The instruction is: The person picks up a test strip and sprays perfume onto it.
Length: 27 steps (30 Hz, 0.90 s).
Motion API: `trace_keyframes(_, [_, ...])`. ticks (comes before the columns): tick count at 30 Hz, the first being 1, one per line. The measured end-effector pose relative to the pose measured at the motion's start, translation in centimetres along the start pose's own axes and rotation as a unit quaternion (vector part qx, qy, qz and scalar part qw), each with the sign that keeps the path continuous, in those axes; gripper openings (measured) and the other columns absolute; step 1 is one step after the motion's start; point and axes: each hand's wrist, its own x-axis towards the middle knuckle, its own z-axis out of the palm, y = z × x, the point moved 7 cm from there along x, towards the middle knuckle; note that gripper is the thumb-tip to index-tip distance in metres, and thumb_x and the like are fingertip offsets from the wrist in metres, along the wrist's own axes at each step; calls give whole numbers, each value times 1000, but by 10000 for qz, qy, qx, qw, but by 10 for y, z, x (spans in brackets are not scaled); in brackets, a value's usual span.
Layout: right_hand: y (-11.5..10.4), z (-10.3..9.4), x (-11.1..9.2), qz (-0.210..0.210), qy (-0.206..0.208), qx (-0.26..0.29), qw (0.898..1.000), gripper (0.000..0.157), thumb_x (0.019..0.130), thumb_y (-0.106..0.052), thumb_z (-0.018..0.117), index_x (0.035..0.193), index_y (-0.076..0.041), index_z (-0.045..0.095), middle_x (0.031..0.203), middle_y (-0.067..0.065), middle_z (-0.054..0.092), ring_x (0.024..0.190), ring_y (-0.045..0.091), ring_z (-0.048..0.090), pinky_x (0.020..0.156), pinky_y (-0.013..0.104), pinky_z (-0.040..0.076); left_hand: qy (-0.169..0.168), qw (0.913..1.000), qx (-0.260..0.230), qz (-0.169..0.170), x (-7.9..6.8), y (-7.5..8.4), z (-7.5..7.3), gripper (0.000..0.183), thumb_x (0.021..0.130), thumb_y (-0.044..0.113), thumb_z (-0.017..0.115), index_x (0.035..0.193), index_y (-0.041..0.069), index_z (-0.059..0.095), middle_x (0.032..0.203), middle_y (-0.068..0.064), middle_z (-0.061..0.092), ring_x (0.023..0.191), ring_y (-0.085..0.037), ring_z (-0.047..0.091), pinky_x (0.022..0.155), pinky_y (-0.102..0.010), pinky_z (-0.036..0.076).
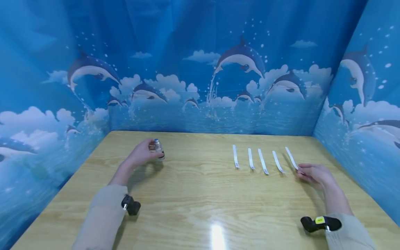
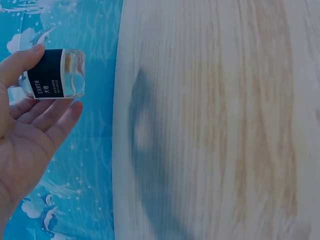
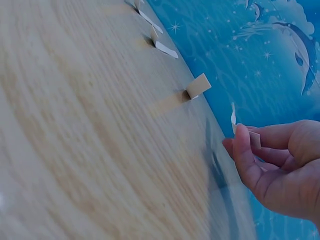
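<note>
My left hand [image 1: 140, 153] grips a small clear glass bottle [image 1: 158, 146] above the table's far left. In the left wrist view the bottle [image 2: 46, 75] is tilted on its side; its black label reads EARTH, with the thumb on top and fingers below. At the right, my right hand [image 1: 317, 176] pinches the near end of a narrow white paper strip [image 1: 291, 158], raised off the tabletop. The right wrist view shows this strip [image 3: 233, 115] bent, between thumb and fingers. Left of it, several similar strips [image 1: 263, 161] lie in a row.
A wooden table [image 1: 187, 201] stretches across the front. Blue dolphin-print curtains [image 1: 193, 69] enclose its back and sides. In the right wrist view, the strips on the table have bent-up ends, one of them a beige flap [image 3: 198, 86].
</note>
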Motion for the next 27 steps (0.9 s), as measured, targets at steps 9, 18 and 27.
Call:
trace_keyframes(9, [-15, 20, -9, -481, -52, -769, 9959, 33, 87, 8, 55, 117, 18, 47, 77, 5, 65, 70, 13, 65, 69, 26, 53, 115, 9987, -325, 372, -1, 23, 5, 69, 83, 31, 70, 135, 0, 37, 123, -19, 50, 115, -33, 48, 92, -46, 42])
trace_keyframes(18, [-21, 48, -12, -648, -220, -1115, 9914, 38, 87, 7, 53, 119, 24, 40, 82, 8, 61, 70, 13, 65, 69, 27, 53, 45, 9928, -887, 797, -5, 47, 18, 63, 85, 24, 69, 135, 2, 38, 124, -16, 48, 119, -31, 47, 91, -42, 43])
trace_keyframes(27, [-23, 76, -15, -915, -451, -1554, 9826, 48, 88, 4, 54, 123, 28, 31, 84, 5, 61, 71, 11, 64, 68, 26, 53, -75, 9869, -1155, 1125, -10, 74, 34, 59, 87, 16, 64, 139, 5, 38, 120, -14, 53, 115, -27, 50, 85, -37, 48])
